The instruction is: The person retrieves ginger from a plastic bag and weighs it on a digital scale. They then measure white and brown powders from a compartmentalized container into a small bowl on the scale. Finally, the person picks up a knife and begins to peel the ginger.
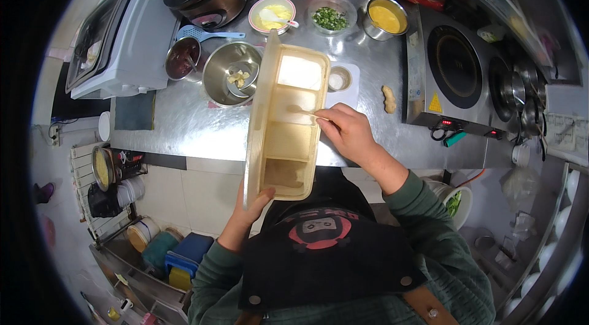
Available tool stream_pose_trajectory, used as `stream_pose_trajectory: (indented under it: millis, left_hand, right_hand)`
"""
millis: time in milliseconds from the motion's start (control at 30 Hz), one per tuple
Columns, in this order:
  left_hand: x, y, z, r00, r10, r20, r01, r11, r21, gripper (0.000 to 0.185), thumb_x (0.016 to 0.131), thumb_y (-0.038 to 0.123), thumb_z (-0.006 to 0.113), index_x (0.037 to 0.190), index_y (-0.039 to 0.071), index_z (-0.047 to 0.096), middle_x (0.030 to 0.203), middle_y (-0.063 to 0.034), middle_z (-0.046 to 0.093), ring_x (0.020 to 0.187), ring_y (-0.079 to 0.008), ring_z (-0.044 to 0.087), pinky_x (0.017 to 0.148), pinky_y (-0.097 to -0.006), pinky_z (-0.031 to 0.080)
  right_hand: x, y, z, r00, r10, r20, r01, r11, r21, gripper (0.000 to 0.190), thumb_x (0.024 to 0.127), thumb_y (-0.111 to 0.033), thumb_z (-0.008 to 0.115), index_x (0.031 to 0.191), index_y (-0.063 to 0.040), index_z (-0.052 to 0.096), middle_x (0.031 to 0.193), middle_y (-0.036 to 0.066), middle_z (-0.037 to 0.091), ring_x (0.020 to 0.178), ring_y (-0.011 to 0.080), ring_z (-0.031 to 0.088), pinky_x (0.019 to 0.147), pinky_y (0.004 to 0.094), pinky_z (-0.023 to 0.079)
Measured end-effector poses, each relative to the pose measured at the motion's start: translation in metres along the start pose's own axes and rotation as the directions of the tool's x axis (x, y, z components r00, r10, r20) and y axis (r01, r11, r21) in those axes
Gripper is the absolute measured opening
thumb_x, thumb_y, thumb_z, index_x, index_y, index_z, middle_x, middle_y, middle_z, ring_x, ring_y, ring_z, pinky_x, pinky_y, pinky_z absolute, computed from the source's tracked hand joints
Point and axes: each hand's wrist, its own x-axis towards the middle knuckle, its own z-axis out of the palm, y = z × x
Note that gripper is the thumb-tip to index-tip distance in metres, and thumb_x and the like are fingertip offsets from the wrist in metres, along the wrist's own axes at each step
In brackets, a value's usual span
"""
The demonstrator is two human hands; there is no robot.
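Observation:
My left hand (253,203) grips the near end of a plastic seasoning box (314,159) with its lid (260,122) raised along the left side. The box is held over the counter's front edge, and its compartments lie in a row. White seasoning (301,72) fills the farthest compartment; brownish powder (283,173) lies in the nearest. My right hand (347,134) pinches the handle of a small spoon (299,109), whose bowl is over or in the second compartment from the far end. Just right of the box, a small metal cup (339,79) with white contents stands on a white kitchen scale (352,90).
A steel bowl (216,72) with pale chunks stands left of the box. Behind are a bowl with a white spoon (276,17), chopped greens (330,19) and a pot of yellow liquid (386,19). Ginger (389,99) lies before the induction cooker (421,72).

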Motion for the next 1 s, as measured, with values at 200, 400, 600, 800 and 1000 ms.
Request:
stream_pose_trajectory:
  millis: [200,400,600,800,1000]
  left_hand:
    - [0.008,0.001,0.008,0.995,0.100,0.006,-0.100,0.995,-0.022,0.076,0.084,0.024,0.075,0.145,-0.004,0.040,0.135,-0.0157,0.054,0.127,-0.0245,0.048,0.108,-0.0389,0.037]
    - [0.017,0.014,0.016,0.996,0.080,0.029,-0.080,0.997,0.003,0.085,0.081,0.019,0.071,0.152,-0.002,0.029,0.144,-0.0168,0.046,0.134,-0.0264,0.043,0.113,-0.0400,0.033]
    - [0.028,0.050,0.033,0.986,0.154,0.063,-0.158,0.985,0.070,0.089,0.081,0.018,0.069,0.155,0.000,0.023,0.149,-0.0166,0.041,0.139,-0.0271,0.039,0.115,-0.0403,0.031]
    - [0.041,0.081,0.049,0.959,0.271,0.085,-0.278,0.957,0.082,0.087,0.082,0.018,0.067,0.155,0.000,0.023,0.150,-0.0156,0.039,0.140,-0.0271,0.038,0.116,-0.0411,0.030]
    - [0.059,0.079,0.054,0.963,0.259,0.070,-0.264,0.961,0.079,0.087,0.082,0.018,0.068,0.154,-0.001,0.024,0.149,-0.0161,0.040,0.138,-0.0277,0.039,0.116,-0.0409,0.030]
  right_hand:
    - [-0.001,-0.002,-0.003,0.988,-0.106,-0.112,0.102,0.994,-0.037,0.016,0.088,-0.010,0.072,0.103,-0.005,0.073,0.079,0.008,0.063,0.064,0.0248,0.063,0.057,0.0337,0.051]
    - [-0.008,-0.024,-0.024,0.992,-0.053,-0.115,0.059,0.997,0.048,0.016,0.084,-0.002,0.071,0.101,-0.002,0.073,0.076,0.010,0.066,0.060,0.0204,0.062,0.055,0.0292,0.049]
    - [-0.006,-0.016,-0.020,0.994,0.071,-0.086,-0.068,0.997,0.032,0.013,0.084,-0.003,0.072,0.097,-0.001,0.072,0.070,0.009,0.065,0.057,0.0174,0.061,0.053,0.0271,0.048]
    - [0.008,0.010,-0.005,0.860,0.490,0.140,-0.501,0.760,0.413,0.012,0.091,-0.008,0.068,0.099,-0.001,0.074,0.068,0.003,0.065,0.051,0.0083,0.056,0.048,0.0261,0.045]
    - [0.025,0.033,-0.009,0.831,0.521,0.195,-0.523,0.615,0.590,0.011,0.096,-0.003,0.062,0.101,0.002,0.071,0.068,0.000,0.061,0.051,0.0039,0.050,0.047,0.0193,0.041]
